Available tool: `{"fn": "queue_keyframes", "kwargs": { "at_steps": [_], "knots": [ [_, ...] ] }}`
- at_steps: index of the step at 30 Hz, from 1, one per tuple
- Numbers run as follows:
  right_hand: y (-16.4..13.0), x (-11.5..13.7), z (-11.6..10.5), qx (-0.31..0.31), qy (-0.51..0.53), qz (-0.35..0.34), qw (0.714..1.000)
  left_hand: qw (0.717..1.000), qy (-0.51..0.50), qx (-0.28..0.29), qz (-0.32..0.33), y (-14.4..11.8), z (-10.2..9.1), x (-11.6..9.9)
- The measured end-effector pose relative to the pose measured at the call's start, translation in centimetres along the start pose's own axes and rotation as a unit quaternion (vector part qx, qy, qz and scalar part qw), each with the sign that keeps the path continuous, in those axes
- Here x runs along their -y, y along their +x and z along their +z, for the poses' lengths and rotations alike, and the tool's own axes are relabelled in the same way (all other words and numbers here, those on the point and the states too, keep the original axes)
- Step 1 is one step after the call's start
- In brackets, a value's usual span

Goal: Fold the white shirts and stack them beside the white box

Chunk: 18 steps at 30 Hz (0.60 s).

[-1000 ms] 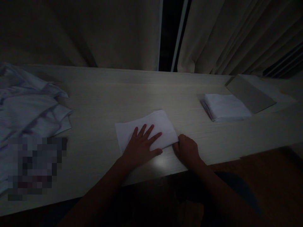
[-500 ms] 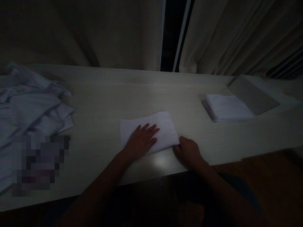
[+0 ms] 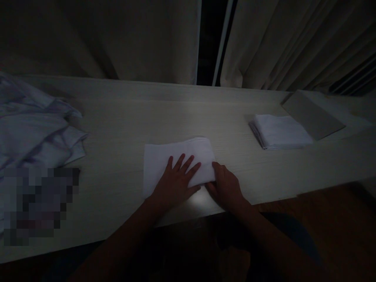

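A folded white cloth lies on the pale table in front of me. Flat on top of it rests my left hand, open, with the fingers spread and pointing away from me. My right hand is closed at the cloth's near right corner, gripping the edge; part of the thumb and fingers is hidden. To the right, a stack of folded white cloths sits apart from both hands.
Crumpled white cloth is heaped at the left end of the table. A grey flat board lies behind the stack at right. Curtains hang along the back, and the table's front edge runs close to me.
My left hand has spread its fingers wider and slid slightly toward the near edge. My right hand has moved left, gripping the corner more fully. The view has shifted a little.
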State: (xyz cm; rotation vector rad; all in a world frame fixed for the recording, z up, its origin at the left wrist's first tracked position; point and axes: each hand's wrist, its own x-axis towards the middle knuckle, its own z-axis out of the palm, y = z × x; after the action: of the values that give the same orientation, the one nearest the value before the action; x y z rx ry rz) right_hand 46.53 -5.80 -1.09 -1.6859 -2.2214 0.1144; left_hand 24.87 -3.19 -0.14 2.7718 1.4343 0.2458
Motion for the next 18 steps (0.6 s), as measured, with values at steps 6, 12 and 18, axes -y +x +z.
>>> {"fn": "queue_keyframes", "kwargs": {
  "at_steps": [6,12,18],
  "knots": [
    [0.3,-0.5,1.0,-0.022,-0.024,-0.007,0.999,1.000,0.021,-0.001,0.003,0.0,0.2,0.1],
    [0.1,-0.7,1.3,-0.010,-0.080,-0.009,0.997,1.000,0.024,0.000,0.004,-0.3,0.2,0.4],
    [0.3,-0.4,1.2,0.035,-0.132,-0.005,0.991,0.999,0.022,-0.022,-0.015,-0.9,0.2,0.5]
  ]
}}
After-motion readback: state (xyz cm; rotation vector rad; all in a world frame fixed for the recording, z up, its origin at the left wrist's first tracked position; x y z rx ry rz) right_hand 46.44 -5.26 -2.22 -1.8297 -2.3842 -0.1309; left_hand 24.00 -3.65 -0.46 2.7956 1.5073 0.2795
